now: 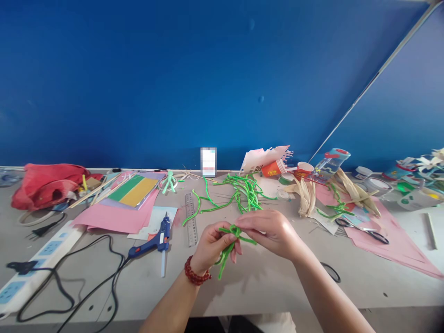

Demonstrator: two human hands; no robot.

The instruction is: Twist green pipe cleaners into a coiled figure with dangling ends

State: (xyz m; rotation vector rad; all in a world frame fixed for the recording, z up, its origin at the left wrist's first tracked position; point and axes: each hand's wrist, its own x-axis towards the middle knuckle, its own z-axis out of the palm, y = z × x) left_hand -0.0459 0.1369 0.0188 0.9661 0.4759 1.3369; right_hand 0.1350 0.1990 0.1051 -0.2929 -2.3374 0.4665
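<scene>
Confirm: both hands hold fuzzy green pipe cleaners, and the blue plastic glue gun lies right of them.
Wrong side: in the head view the blue plastic glue gun lies left of the left hand and right hand holding the fuzzy green pipe cleaners.

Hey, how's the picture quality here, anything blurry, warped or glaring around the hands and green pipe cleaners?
All in the head view: even, soft light, no harsh glare; the left hand and right hand pinching the green pipe cleaners look sharp; wide-angle stretch slants the partition at right; a small card behind them is pixelated.
</scene>
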